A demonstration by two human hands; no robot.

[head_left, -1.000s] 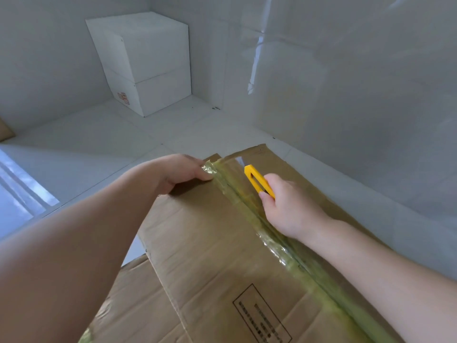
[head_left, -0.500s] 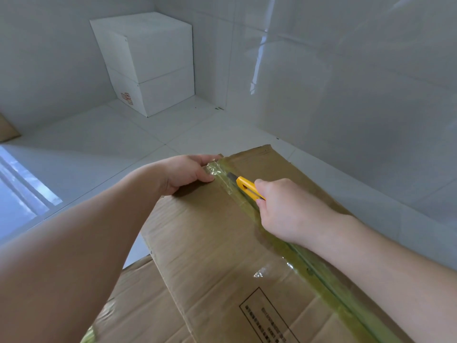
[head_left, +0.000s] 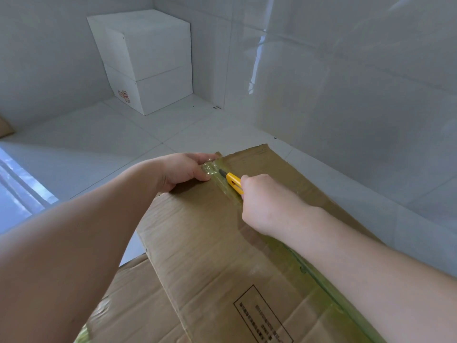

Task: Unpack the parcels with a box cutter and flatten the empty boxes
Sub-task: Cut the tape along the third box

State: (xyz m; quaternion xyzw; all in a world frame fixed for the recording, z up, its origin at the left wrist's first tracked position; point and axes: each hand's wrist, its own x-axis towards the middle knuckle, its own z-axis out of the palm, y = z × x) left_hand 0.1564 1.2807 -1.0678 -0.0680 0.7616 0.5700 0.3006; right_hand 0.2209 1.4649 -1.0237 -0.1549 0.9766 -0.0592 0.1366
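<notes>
A large brown cardboard box lies in front of me, its top flaps joined by a strip of yellowish clear tape along the middle seam. My left hand grips the far end of the left flap at the taped edge. My right hand is closed around a yellow box cutter. The cutter's dark blade tip rests on the tape near the seam's far end, just beside my left thumb. My right forearm hides much of the nearer seam.
Two stacked white boxes stand in the far corner against white tiled walls. A second piece of brown cardboard lies under the box at lower left. A cardboard scrap peeks in at the left edge. A bright window strip lies low on the left.
My right hand has tilted the cutter down from upright until its blade lies on the taped seam. The raised far flap has closed flat. My left hand keeps its grip.
</notes>
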